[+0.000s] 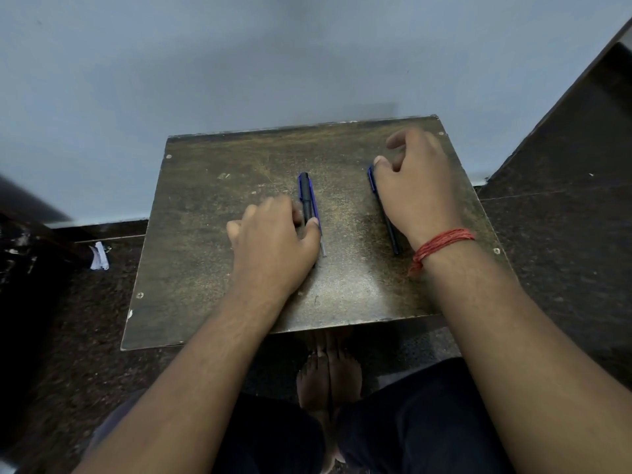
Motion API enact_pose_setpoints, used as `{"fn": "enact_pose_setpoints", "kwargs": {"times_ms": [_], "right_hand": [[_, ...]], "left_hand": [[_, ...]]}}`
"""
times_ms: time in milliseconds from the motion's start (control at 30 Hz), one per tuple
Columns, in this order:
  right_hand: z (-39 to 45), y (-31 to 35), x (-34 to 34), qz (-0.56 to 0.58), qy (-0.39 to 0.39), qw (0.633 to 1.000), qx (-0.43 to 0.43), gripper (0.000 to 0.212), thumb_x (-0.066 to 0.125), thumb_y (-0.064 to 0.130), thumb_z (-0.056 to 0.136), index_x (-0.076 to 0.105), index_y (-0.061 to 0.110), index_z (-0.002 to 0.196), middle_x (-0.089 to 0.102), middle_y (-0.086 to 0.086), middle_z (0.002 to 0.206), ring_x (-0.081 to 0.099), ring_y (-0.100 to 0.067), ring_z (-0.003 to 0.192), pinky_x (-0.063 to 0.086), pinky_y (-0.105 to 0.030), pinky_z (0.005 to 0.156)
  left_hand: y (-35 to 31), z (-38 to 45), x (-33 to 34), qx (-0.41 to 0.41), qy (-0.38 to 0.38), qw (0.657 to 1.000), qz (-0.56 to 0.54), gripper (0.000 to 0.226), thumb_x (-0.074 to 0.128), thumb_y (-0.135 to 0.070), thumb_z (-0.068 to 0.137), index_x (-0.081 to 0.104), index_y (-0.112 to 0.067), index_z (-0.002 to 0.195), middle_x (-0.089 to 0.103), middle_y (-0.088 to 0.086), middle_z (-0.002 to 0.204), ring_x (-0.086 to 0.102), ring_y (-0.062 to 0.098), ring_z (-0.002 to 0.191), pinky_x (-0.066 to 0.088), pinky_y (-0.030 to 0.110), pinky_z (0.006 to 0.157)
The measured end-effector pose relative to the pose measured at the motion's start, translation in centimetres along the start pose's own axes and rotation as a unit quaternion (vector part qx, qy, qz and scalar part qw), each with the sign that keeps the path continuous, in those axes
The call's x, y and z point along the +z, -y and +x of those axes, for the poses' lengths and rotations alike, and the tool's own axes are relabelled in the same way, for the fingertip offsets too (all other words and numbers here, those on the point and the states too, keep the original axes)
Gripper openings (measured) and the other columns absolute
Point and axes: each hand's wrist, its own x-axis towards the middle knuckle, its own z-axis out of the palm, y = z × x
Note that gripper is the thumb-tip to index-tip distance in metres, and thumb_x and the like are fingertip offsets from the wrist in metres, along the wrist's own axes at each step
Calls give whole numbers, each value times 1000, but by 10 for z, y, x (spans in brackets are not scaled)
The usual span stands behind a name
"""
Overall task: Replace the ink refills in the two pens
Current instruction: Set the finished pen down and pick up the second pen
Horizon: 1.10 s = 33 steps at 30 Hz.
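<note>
Two pens lie lengthwise on a small worn brown table (205, 251). The left pen (306, 196) is black with a blue clip side, and a thin refill tip (323, 249) sticks out beside it toward me. My left hand (273, 241) rests on the table with its thumb touching this pen's lower part. The right pen (386, 217) is dark blue and partly hidden under my right hand (413, 189), whose thumb presses against its upper end. That hand's fingers are curled. A red thread band circles the right wrist.
The table stands against a pale blue wall (239, 63). Dark speckled floor surrounds it. A dark ledge (581, 131) rises at the right. A white scrap of paper (99, 256) lies on the floor at the left. My bare feet (328, 378) show under the table's near edge.
</note>
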Motion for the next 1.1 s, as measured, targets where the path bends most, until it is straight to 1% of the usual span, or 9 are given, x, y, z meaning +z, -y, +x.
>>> {"fn": "enact_pose_setpoints", "kwargs": {"times_ms": [133,400,567,667,767,833,900,1033,1100], "right_hand": [[-2,0,4,10,16,1000,-10,19,59,30,94,57,21,111,51,7,105,53,-10,81,44,-31,74],[-2,2,6,24,22,999,-27,18,59,29,92,59,21,109,52,7,100,53,-12,85,49,-35,80],[-3,3,6,29,27,999,-26,17,59,29,93,59,22,107,54,8,98,54,-11,83,49,-34,78],[-6,5,10,42,46,998,-26,15,59,33,94,59,25,106,57,11,92,54,-1,79,43,-24,67],[-12,11,17,108,84,990,-18,15,61,38,94,63,26,102,62,11,85,57,3,75,40,-13,61],[-15,16,21,182,114,977,3,16,62,42,93,66,26,98,66,8,81,60,3,72,45,-12,62],[-17,19,24,259,145,954,36,17,64,42,92,67,25,92,70,5,81,64,-4,70,49,-20,62],[-18,19,22,395,195,893,92,14,69,28,92,68,21,80,67,-1,76,59,-8,62,42,-20,50],[-19,19,21,436,223,865,109,10,70,21,91,69,19,81,67,-4,77,58,-9,63,41,-20,49]], "left_hand": [[2,2,-1,-11,-7,1000,21,15,57,-38,89,54,-25,82,57,-10,79,54,20,86,27,41,81],[11,8,-5,-41,-9,999,17,17,55,-38,88,53,-25,77,58,-10,71,59,22,80,26,41,83],[10,8,-7,-53,-34,998,-32,21,55,-39,91,50,-27,75,60,-11,69,58,12,73,26,39,85],[5,7,-9,-45,-51,993,-100,21,58,-39,93,51,-29,75,57,-13,64,53,0,66,36,40,88],[-4,2,-10,-9,-49,986,-157,17,60,-39,91,56,-27,79,57,-13,66,54,4,62,52,50,80],[-10,-1,-10,23,-40,986,-163,15,61,-37,90,58,-24,83,58,-12,70,54,6,62,51,43,70],[-13,-3,-8,46,-20,985,-163,15,63,-34,91,59,-21,86,59,-11,74,54,10,66,47,36,65],[-14,-5,-8,52,13,977,-205,11,67,-22,93,58,-18,87,59,-8,78,53,3,65,39,13,59],[-15,-5,-10,41,18,971,-235,13,65,-19,95,55,-21,87,58,-9,78,53,0,64,39,11,58]]}}
